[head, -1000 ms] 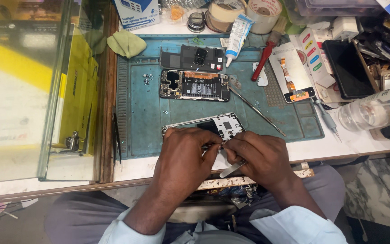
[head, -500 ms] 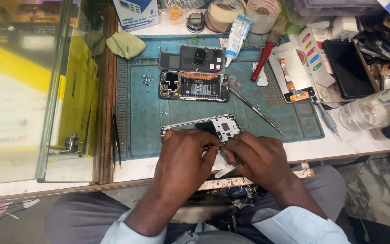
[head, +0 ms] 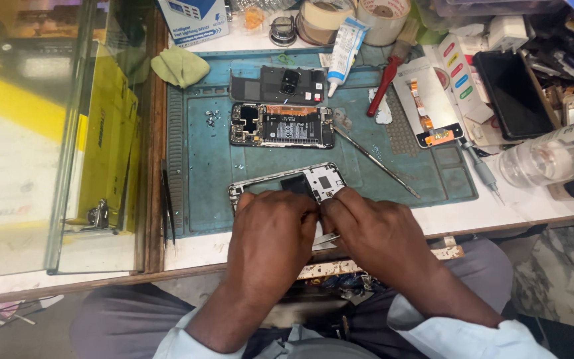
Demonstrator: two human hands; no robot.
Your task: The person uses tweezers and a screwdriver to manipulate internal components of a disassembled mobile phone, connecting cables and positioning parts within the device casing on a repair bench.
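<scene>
Phone frame is held at the near edge of the blue mat, tilted, long axis running left-right, far end slightly raised to the right. Left hand is laid over the frame's left and middle part, fingers curled and closed on it. Right hand is pressed in from the right, fingertips together near the frame's centre, pinched on what looks like thin metal tweezers; the tip is hidden between the hands, so this is not certain. Both hands are touching each other; the frame lies just ahead of the fingers. Near half of the frame is covered. Beyond it, well apart, an opened phone body and a dark back cover are laid parallel. A thin metal rod is lying diagonally to the right.
</scene>
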